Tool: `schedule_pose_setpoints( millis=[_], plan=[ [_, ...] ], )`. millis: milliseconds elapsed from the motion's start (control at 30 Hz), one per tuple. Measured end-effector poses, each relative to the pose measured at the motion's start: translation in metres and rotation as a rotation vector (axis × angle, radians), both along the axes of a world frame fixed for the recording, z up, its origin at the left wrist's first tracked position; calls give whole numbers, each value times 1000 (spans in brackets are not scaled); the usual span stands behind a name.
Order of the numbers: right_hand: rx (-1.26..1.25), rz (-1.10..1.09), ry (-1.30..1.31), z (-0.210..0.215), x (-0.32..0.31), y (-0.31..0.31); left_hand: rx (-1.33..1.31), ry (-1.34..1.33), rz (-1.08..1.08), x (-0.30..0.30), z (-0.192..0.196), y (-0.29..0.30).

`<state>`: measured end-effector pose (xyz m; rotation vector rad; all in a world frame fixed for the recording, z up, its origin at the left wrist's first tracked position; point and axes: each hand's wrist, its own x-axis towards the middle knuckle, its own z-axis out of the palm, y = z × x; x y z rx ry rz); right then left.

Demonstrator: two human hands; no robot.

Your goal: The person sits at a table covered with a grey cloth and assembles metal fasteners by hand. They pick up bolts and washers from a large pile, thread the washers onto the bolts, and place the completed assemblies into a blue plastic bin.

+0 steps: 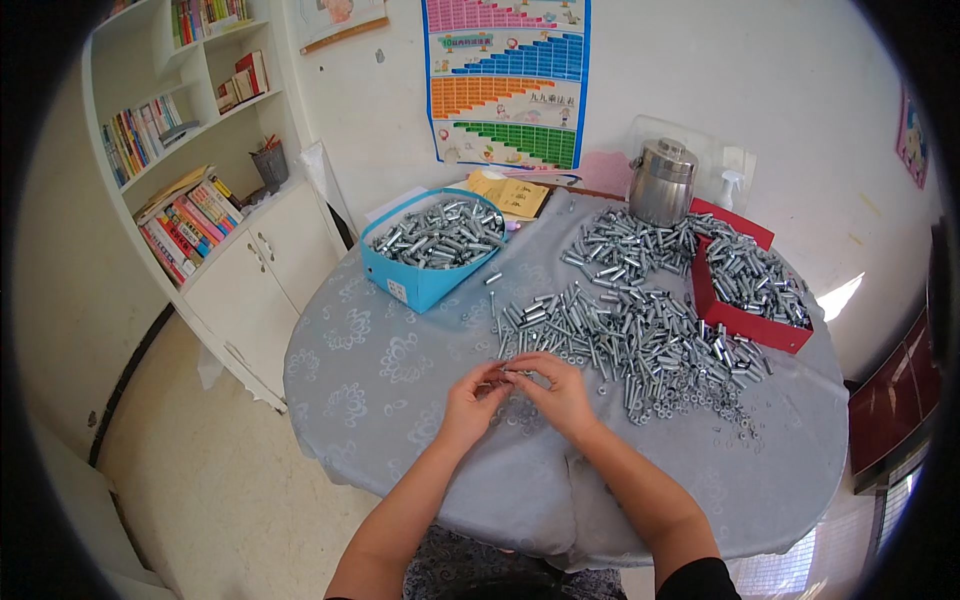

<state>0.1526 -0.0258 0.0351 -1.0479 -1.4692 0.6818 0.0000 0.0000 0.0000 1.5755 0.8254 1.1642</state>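
Note:
My left hand (471,404) and my right hand (560,394) meet over the near part of the table. Thumbs and fingers are pinched together on a small silvery metal fastener (517,371), mostly hidden by the fingertips. Just beyond them spreads a large pile of loose bolts and metal sleeves (640,335). Small nuts and washers (665,408) lie scattered along its near edge. To the left, a light-blue box (423,287) is heaped with metal sleeve anchors. A red box (760,328) on the right is full of similar pieces.
A grey patterned cloth (400,420) covers the round table. At the back stand a steel canister (663,182) and a white spray bottle (731,188), near a yellow paper packet (512,195). A white bookshelf (240,290) is on the left; a colourful chart (508,85) hangs on the wall.

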Motion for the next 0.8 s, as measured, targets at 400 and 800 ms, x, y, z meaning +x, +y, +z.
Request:
schedule_pose_setpoints(
  millis=[400, 800],
  plan=[
    [-2, -62, -778, -15, 16, -1, -68, -293, 172, 2, 5, 5],
    [-176, -4, -607, -8, 3, -4, -152, -364, 197, -2, 1, 8]
  ],
)
